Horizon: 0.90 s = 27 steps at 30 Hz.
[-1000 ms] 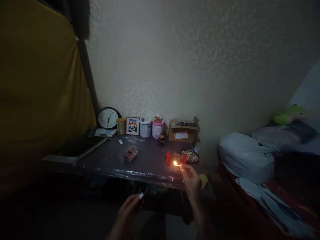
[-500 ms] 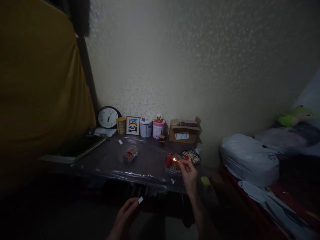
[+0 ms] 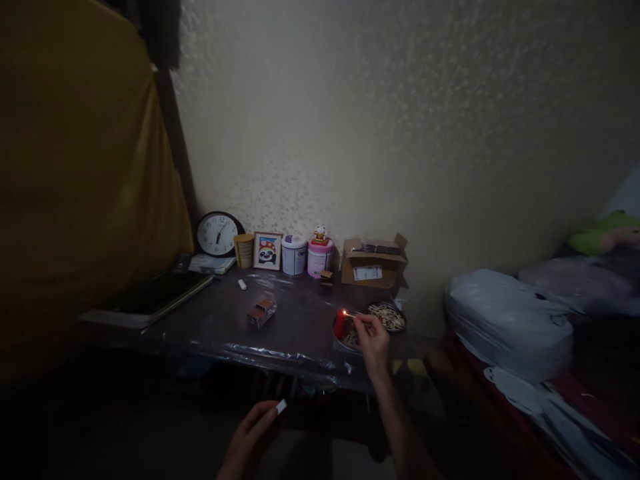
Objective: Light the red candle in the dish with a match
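Between the fingertips of my right hand [image 3: 374,343] is a burning match [image 3: 352,315]. Its small flame is at the top of a red candle [image 3: 339,325], which stands upright in a round dish [image 3: 344,346] with used matches in it. Whether the wick has caught cannot be made out. My left hand [image 3: 251,432] is low, in front of the table edge, closed around a small matchbox [image 3: 281,406]; only its pale end shows. Beside the right hand, a second dish [image 3: 404,325] holds many pale matchsticks [image 3: 386,316].
On the dark, plastic-covered table [image 3: 295,327] lie wrapped brown boxes [image 3: 261,311] and a white object [image 3: 243,285]. Along the wall stand a clock [image 3: 218,234], a picture [image 3: 268,251], tubs [image 3: 294,256] and a cardboard box [image 3: 373,267]. White bags [image 3: 507,323] are to the right.
My right hand has moved slightly left, bringing the match flame from beside the candle to its top. The flame looks smaller. My left hand has hardly moved.
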### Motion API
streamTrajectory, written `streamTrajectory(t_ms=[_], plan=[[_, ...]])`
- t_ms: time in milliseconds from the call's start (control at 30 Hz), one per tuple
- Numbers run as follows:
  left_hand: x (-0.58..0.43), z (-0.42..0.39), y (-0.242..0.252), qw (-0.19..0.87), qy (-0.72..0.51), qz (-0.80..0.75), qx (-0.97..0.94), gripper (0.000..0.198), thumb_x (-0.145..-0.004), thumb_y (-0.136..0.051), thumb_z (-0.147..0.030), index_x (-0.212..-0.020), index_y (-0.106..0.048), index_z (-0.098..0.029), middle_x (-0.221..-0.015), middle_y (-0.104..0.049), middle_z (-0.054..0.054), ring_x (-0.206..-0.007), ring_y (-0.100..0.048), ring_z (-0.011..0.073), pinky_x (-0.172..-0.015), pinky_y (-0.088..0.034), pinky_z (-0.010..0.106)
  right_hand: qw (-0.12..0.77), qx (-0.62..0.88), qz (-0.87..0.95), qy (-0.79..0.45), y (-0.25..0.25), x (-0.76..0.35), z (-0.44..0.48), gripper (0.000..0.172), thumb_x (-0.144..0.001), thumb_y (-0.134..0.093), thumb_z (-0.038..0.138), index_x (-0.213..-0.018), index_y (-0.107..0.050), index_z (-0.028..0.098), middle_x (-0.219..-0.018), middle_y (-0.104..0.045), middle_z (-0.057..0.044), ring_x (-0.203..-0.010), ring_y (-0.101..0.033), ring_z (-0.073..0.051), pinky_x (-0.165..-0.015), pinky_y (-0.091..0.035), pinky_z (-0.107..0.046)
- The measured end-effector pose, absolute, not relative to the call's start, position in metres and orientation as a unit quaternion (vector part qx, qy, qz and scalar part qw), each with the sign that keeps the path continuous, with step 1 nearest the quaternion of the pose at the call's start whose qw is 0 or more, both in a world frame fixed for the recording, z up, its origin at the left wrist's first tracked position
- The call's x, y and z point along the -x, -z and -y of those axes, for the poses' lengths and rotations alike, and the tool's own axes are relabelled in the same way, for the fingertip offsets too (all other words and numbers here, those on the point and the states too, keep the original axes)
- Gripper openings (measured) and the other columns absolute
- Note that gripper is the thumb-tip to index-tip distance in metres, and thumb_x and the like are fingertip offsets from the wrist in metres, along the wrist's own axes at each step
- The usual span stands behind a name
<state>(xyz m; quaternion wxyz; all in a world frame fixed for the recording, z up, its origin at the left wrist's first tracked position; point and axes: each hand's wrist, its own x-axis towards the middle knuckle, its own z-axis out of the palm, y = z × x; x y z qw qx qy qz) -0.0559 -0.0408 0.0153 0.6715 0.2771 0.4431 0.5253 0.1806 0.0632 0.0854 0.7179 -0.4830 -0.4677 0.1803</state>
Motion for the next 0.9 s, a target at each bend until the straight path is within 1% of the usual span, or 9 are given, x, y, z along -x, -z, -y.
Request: streamTrajectory(t_ms=[167,333,500,667,800,900], plan=[[0.057,0.038,-0.013,0.676,-0.524,-0.438,-0.275,0.038,-0.053,-0.073,-0.046,-0.076,-0.067,-0.017,-0.076,-0.069,0.008,-0.084,-0.063,0.0277,-0.073,-0.048,0.035,0.714,0.488,0.468,-0.179,-0.085,-0.181,-0.071,0.024,-0.066,-0.065,0.039,-0.072,-0.061,0.016,-0.071,-0.065,-0.004,-0.067,-0.061,-0.017,-0.065,-0.048,-0.029],[0.058,0.038,-0.009,0.687,-0.518,-0.427,-0.278,0.032,-0.059,-0.071,-0.044,-0.077,-0.066,-0.018,-0.079,-0.069,0.006,-0.086,-0.062,0.0239,-0.075,-0.046,0.03,0.715,0.491,0.464,-0.178,-0.083,-0.181,-0.076,0.025,-0.066,-0.064,0.04,-0.072,-0.061,0.016,-0.07,-0.065,-0.004,-0.067,-0.061,-0.018,-0.066,-0.049,-0.03],[0.059,0.038,-0.012,0.703,-0.513,-0.414,-0.267,0.03,-0.062,-0.07,-0.042,-0.08,-0.066,-0.019,-0.082,-0.069,0.005,-0.089,-0.061,0.0219,-0.078,-0.044,0.029,0.712,0.492,0.469,-0.176,-0.082,-0.181,-0.077,0.024,-0.067,-0.064,0.039,-0.073,-0.062,0.016,-0.07,-0.065,-0.004,-0.067,-0.062,-0.018,-0.065,-0.049,-0.03],[0.062,0.036,-0.014,0.725,-0.496,-0.4,-0.262,0.029,-0.056,-0.075,-0.038,-0.075,-0.067,-0.019,-0.079,-0.069,0.005,-0.087,-0.061,0.0221,-0.077,-0.045,0.028,0.708,0.495,0.473,-0.174,-0.08,-0.182,-0.079,0.023,-0.067,-0.064,0.038,-0.073,-0.062,0.016,-0.07,-0.065,-0.004,-0.066,-0.061,-0.017,-0.065,-0.049,-0.029],[0.06,0.037,-0.012,0.707,-0.512,-0.402,-0.277,0.028,-0.06,-0.071,-0.041,-0.077,-0.067,-0.019,-0.08,-0.07,0.005,-0.088,-0.061,0.0227,-0.078,-0.044,0.029,0.705,0.495,0.477,-0.176,-0.078,-0.182,-0.08,0.023,-0.069,-0.063,0.038,-0.074,-0.062,0.016,-0.071,-0.066,-0.004,-0.066,-0.061,-0.017,-0.063,-0.049,-0.028],[0.058,0.037,-0.01,0.697,-0.52,-0.41,-0.274,0.029,-0.059,-0.071,-0.043,-0.076,-0.067,-0.019,-0.078,-0.069,0.005,-0.087,-0.061,0.0229,-0.079,-0.044,0.03,0.704,0.495,0.478,-0.176,-0.077,-0.182,-0.081,0.024,-0.069,-0.064,0.039,-0.075,-0.063,0.016,-0.071,-0.066,-0.004,-0.066,-0.061,-0.016,-0.063,-0.049,-0.027]])
